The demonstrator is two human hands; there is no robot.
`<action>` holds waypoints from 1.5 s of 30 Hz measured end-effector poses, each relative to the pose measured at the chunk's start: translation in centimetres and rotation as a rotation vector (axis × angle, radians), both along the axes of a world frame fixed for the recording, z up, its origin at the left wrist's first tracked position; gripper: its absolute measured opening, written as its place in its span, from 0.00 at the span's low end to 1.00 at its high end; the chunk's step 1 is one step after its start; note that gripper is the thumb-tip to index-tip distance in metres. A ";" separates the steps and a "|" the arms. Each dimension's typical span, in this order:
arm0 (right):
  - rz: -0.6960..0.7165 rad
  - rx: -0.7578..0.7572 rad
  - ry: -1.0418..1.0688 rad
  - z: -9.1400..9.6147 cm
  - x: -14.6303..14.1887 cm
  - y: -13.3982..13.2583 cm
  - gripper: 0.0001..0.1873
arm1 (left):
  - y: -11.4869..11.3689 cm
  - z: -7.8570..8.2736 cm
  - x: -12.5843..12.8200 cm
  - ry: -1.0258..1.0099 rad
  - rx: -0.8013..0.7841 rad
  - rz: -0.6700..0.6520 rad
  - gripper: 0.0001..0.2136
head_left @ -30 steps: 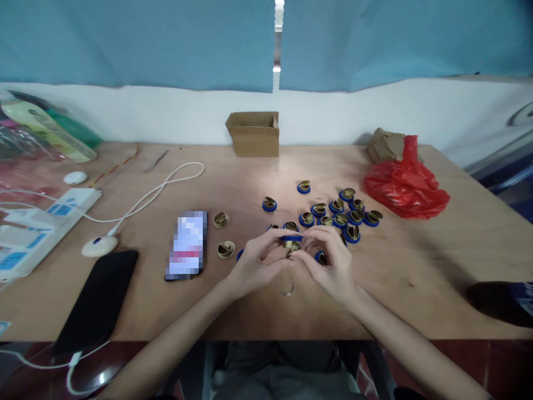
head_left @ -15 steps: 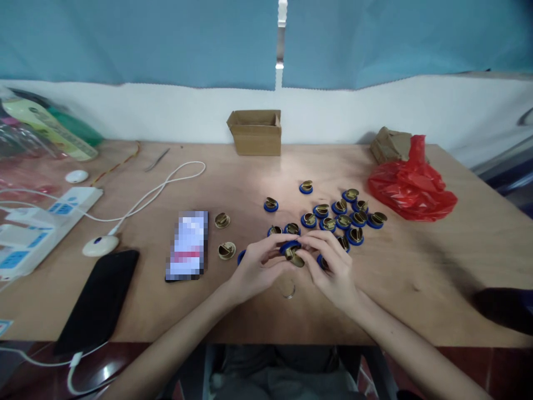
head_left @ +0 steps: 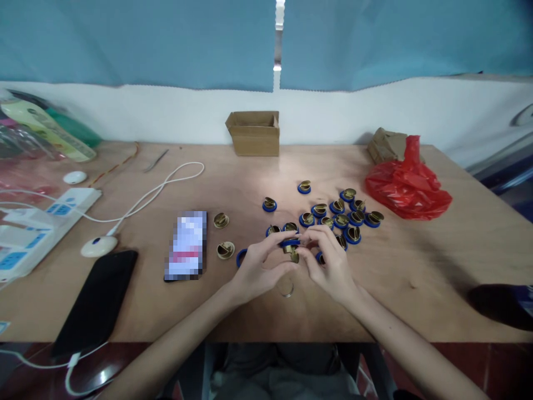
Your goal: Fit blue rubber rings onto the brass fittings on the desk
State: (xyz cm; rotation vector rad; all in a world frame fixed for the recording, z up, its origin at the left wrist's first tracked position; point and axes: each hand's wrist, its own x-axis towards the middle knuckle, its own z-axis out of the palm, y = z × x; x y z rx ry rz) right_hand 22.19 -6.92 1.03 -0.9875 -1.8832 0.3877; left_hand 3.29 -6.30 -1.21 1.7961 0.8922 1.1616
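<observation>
Between my two hands is a round brass clip with a blue rim (head_left: pixel 290 243), raised above the table with its brass flap hanging down. My left hand (head_left: pixel 256 272) pinches it from the left, and my right hand (head_left: pixel 331 269) grips its right side with thumb and fingertips. Under them a thin shiny ring (head_left: pixel 288 291) lies on the wood. A blue ring (head_left: pixel 240 258) shows partly beside my left hand. Several similar blue-rimmed clips (head_left: pixel 353 234) are grouped behind and right of my hands. Two pale-rimmed brass clips (head_left: pixel 225 250) lie to the left.
A lit phone (head_left: pixel 186 245) and a black phone (head_left: pixel 95 303) lie on the left, near a white power strip (head_left: pixel 79 203) and white cable (head_left: pixel 154 191). An open cardboard box (head_left: pixel 256 140) stands at the back. A red plastic bag (head_left: pixel 408 189) sits back right. A dark object (head_left: pixel 495 305) is at far right.
The held clip has tilted, so its blue rim now looks edge-on and its flap points more downward. Both hands keep their hold, fingers shifted slightly. The whole view has moved a little.
</observation>
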 end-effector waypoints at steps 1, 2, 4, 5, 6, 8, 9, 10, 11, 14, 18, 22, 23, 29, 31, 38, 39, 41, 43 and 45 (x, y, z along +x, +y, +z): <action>0.005 -0.011 0.005 0.1 0.0 0.0 0.09 | 0.0 0.1 0.0 -0.008 0.002 -0.001 0.26; 0.009 -0.021 0.009 0.1 0.0 0.0 0.09 | 0.1 0.1 0.0 -0.020 0.001 -0.001 0.25; 0.016 -0.041 0.006 0.2 0.0 0.0 0.09 | 0.1 0.2 -0.1 -0.034 0.000 -0.002 0.24; 0.019 -0.053 0.003 0.2 0.0 0.0 0.08 | 0.1 0.2 0.0 -0.032 0.000 -0.002 0.23; 0.022 -0.066 -0.002 0.2 0.0 0.0 0.08 | 0.0 0.2 0.0 -0.025 0.001 -0.002 0.24; 0.030 -0.097 -0.015 0.1 -0.1 0.0 0.07 | 0.0 0.2 0.0 0.003 0.004 -0.002 0.24; 0.034 -0.110 -0.023 0.0 -0.1 0.1 0.08 | -0.1 0.2 0.1 0.014 0.005 0.003 0.24; 0.040 -0.119 -0.034 -0.1 -0.1 0.1 0.08 | -0.1 0.2 0.1 0.022 0.004 0.008 0.23; 0.045 -0.124 -0.045 -0.2 -0.1 0.1 0.08 | -0.1 0.2 0.2 0.029 0.002 0.011 0.23; 0.052 -0.113 -0.072 -0.5 -0.1 0.1 0.08 | -0.2 0.1 0.3 0.024 0.006 0.022 0.22; 0.047 -0.107 -0.111 -1.0 -0.2 0.1 0.10 | -0.2 0.1 0.6 -0.007 0.007 0.028 0.20; 0.059 -0.112 -0.120 -1.3 -0.4 0.0 0.10 | -0.1 0.1 0.8 -0.019 -0.010 0.044 0.19; 0.063 -0.125 -0.110 -1.3 -0.4 0.0 0.09 | -0.1 0.1 0.8 -0.027 -0.008 0.042 0.19; 0.017 -0.302 0.180 -0.4 -0.3 0.0 0.04 | 0.4 0.2 0.1 -0.134 -0.077 -0.056 0.19; 0.009 -0.364 0.263 -0.1 -0.2 0.3 0.07 | 0.5 0.3 0.0 -0.138 -0.099 -0.094 0.20; 0.156 -0.591 0.297 0.4 -0.2 0.7 0.18 | 0.9 1.3 -0.6 -0.047 0.009 0.016 0.16; 0.159 -0.613 0.310 0.5 -0.2 0.6 0.18 | 1.0 1.4 -0.8 -0.052 0.016 0.036 0.15; 0.141 -0.626 0.337 0.5 -0.3 0.6 0.19 | 1.2 1.4 -1.0 -0.091 0.006 0.023 0.14; 0.115 -0.601 0.360 0.4 -0.2 0.6 0.19 | 1.3 1.2 -1.1 -0.128 -0.010 -0.036 0.17; 0.107 -0.580 0.363 0.2 -0.2 0.6 0.19 | 1.3 1.0 -1.1 -0.115 0.015 -0.066 0.21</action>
